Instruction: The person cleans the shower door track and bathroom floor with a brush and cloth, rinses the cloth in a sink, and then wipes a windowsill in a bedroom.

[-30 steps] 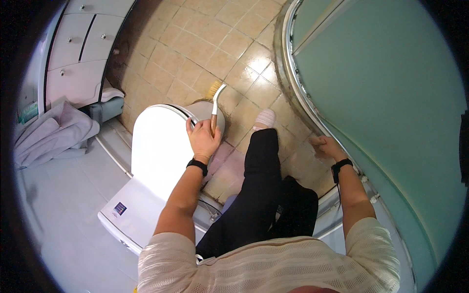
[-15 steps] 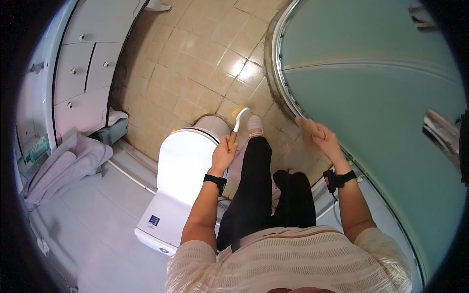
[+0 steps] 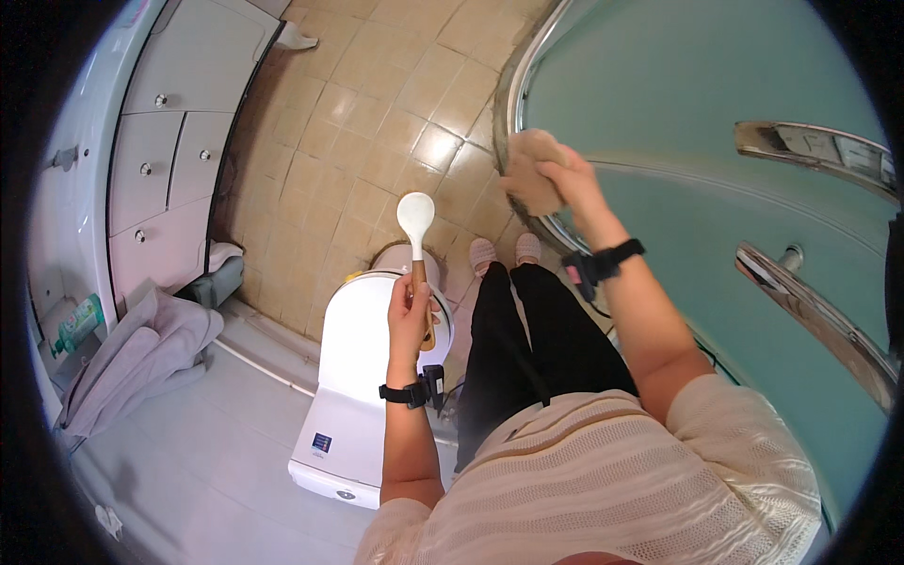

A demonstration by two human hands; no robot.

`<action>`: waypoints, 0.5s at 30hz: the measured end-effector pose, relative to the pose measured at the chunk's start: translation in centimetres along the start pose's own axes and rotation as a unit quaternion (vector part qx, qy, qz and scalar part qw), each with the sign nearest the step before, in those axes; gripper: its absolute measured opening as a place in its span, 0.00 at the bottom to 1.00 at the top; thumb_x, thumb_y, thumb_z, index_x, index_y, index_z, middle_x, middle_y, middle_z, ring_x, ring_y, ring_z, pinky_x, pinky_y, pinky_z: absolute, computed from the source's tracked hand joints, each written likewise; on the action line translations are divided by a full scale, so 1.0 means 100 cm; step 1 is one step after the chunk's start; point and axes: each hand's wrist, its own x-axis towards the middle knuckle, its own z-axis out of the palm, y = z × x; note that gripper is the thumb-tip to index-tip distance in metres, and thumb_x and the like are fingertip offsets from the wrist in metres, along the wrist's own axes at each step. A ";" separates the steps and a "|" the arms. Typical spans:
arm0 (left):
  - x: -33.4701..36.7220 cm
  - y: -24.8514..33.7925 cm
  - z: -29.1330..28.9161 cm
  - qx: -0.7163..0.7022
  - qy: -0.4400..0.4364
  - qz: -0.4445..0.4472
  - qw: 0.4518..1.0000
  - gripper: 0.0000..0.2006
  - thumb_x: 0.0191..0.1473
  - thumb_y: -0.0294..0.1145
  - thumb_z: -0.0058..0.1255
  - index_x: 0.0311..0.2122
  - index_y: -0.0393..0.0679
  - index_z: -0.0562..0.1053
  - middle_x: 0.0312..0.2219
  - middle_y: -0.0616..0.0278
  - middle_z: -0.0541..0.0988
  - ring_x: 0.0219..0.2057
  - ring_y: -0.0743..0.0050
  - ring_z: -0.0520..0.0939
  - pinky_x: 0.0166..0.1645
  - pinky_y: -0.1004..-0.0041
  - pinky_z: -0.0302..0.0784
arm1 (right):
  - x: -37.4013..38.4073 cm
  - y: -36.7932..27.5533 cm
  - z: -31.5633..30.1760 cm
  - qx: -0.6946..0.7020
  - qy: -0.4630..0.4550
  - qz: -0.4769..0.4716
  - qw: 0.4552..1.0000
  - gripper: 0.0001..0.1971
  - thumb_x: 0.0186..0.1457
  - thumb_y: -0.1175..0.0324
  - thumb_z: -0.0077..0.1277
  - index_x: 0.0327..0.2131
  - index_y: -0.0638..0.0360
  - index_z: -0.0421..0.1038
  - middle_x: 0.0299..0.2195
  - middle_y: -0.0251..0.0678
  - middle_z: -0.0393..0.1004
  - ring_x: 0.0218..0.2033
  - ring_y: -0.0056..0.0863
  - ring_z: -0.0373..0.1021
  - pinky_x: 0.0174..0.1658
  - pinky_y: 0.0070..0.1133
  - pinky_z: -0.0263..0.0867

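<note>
My left hand [image 3: 406, 318] is wrapped round the wooden handle of a brush [image 3: 415, 218], held upright over the front of the closed white toilet [image 3: 353, 367]. The smooth white back of its head faces me; the bristles are hidden. In my raised right hand [image 3: 578, 186] is a beige cloth [image 3: 533, 169], slightly blurred, with its lower part hanging loose. It overlaps the curved metal edge of the green frosted shower door [image 3: 650, 85]; whether it touches the glass I cannot tell.
Two metal door handles [image 3: 819, 325] stick out from the glass on the right. At the left stands a white drawer cabinet [image 3: 155, 202], with a greyish-purple towel [image 3: 141, 353] and a green bottle [image 3: 77, 325] below it. Tan floor tiles [image 3: 377, 122] lie ahead of my slippers [image 3: 483, 252].
My right hand has lifted the cloth up and left along the door edge. The brush has turned so its bristles no longer show. My feet now stand side by side.
</note>
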 end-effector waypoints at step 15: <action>0.081 0.202 0.015 0.048 -0.122 0.003 0.991 0.13 0.58 0.35 0.43 0.45 0.42 0.65 0.27 0.66 0.71 0.23 0.83 0.72 0.25 0.80 0.70 | 0.169 -0.029 0.026 0.151 0.077 0.108 0.979 0.18 0.43 0.74 0.49 0.41 0.66 0.68 0.37 0.41 0.71 0.37 0.33 0.69 0.38 0.25 0.66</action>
